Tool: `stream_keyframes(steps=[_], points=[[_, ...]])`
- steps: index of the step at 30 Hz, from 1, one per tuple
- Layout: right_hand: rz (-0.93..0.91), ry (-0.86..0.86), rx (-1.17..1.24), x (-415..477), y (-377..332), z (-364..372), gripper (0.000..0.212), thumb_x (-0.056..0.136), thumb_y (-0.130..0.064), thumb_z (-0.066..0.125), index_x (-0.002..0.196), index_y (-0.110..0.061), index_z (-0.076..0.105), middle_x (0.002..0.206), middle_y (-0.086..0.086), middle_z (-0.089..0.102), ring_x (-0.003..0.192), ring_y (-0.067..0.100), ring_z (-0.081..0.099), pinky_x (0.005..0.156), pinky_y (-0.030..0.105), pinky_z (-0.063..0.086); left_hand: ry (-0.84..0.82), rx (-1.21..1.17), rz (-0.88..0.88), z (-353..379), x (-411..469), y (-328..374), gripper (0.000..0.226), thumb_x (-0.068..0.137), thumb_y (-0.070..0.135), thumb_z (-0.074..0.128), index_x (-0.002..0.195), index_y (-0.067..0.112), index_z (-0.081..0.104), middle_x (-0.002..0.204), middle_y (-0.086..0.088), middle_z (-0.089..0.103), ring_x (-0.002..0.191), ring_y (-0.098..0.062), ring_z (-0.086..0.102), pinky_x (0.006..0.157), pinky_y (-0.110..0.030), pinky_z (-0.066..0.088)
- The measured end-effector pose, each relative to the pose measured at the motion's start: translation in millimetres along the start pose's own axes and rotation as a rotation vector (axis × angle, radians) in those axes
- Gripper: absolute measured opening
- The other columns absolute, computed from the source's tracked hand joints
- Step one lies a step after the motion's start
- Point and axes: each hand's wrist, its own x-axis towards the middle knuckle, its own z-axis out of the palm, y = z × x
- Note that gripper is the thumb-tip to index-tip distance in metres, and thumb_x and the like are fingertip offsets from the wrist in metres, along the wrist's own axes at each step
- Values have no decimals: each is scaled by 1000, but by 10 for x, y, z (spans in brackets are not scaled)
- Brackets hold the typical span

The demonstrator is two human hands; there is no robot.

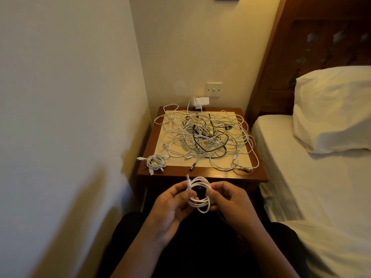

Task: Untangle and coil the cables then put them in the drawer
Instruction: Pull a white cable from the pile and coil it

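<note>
A pale wall [60,97] closes off the whole left side and a bed [301,177] with a white pillow [331,109] fills the right, so the only open lane is the narrow gap between them. The wooden bench [230,175] stands at the far end of that gap, tight against the wall corner and just beside the mattress. A pale mat [178,163] covers most of its top, leaving a bare wooden strip along the near edge. A sprawling tangle [204,135] of white, black and pale green cables lies across the mat, with loops reaching over the right and back edges. In front of the bench, above the lap, the left grip [172,205] pinches one side of a white coil [200,194] and the right grip [230,199] pinches the other. This coil is several neat loops held almost upright and facing the camera. Its long axis slants from upper left to lower right, and one plug end pokes up at the upper left. A smaller wound bundle [156,162] rests at the front left corner, its plug ends fanning out over the left edge.
</note>
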Motion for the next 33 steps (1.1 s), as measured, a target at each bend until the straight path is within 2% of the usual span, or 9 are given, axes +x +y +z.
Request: stream_keyframes(steps=[4, 9, 13, 16, 18, 20, 25, 28, 33], points=[[93, -41, 140, 59, 37, 30, 14, 98, -16, 67, 111, -13, 71, 97, 8, 78, 89, 23, 77, 80, 34, 61, 44, -21, 55, -4, 62, 8, 32, 94, 4, 61, 124, 13, 66, 89, -13, 66, 79, -21, 66, 75, -38, 58], [36, 17, 2, 130, 29, 86, 11, 97, -18, 68, 108, -21, 70, 96, 3, 75, 81, 14, 73, 69, 24, 59, 245, 1026, 624, 10, 31, -75, 22, 102, 28, 62, 119, 40, 63, 106, 18, 71, 99, 6, 66, 80, -15, 54], [-46, -3, -30, 222, -9, 52, 15, 97, -21, 68, 112, -23, 70, 98, -2, 78, 88, 13, 75, 70, 24, 60, 252, 926, 578, 49, 59, 82, 19, 97, 27, 69, 109, 42, 68, 96, 24, 73, 96, 10, 66, 76, -9, 51], [-121, -1, -35, 350, -74, 58, 17, 97, -19, 69, 113, -25, 71, 99, -4, 78, 91, 16, 75, 76, 28, 61, 344, 1039, 700, 22, 254, 275, 23, 95, 27, 72, 117, 35, 71, 100, 33, 67, 98, 21, 60, 81, -3, 46], [-150, 25, -57, 474, -127, 45, 18, 97, -19, 69, 112, -29, 71, 99, -5, 77, 93, 15, 74, 82, 33, 62, 430, 1081, 755, -94, 524, 490, 26, 95, 25, 73, 121, 27, 74, 106, 24, 69, 96, 16, 62, 86, -9, 50], [-175, 58, -124, 599, -185, -21, 19, 97, -21, 70, 111, -34, 71, 100, -7, 75, 94, 12, 72, 88, 39, 62, 527, 1114, 747, -255, 838, 789, 28, 96, 25, 70, 123, 21, 73, 109, 10, 75, 93, -1, 68, 85, -24, 57], [-231, 118, -245, 815, -263, -279, 17, 98, -23, 69, 107, -36, 72, 100, -12, 75, 96, 12, 70, 92, 47, 59, 683, 1231, 620, -636, 1590, 1395, 21, 100, 21, 61, 112, 14, 76, 94, -5, 78, 64, -12, 71, 58, -19, 52], [-232, 125, -279, 883, -271, -385, 16, 98, -24, 68, 106, -36, 73, 100, -12, 74, 96, 11, 69, 89, 41, 59, 701, 1358, 456, -923, 2015, 1477, 20, 97, 21, 61, 108, 15, 77, 97, -10, 78, 75, -30, 74, 76, -36, 60], [-231, 137, -311, 961, -229, -500, 17, 98, -21, 68, 106, -35, 74, 96, -13, 74, 87, 1, 67, 80, 26, 49, 611, 1501, 311, -1032, 2258, 1418, 27, 98, 24, 62, 116, 10, 76, 111, -13, 75, 100, -33, 69, 82, -34, 50]])
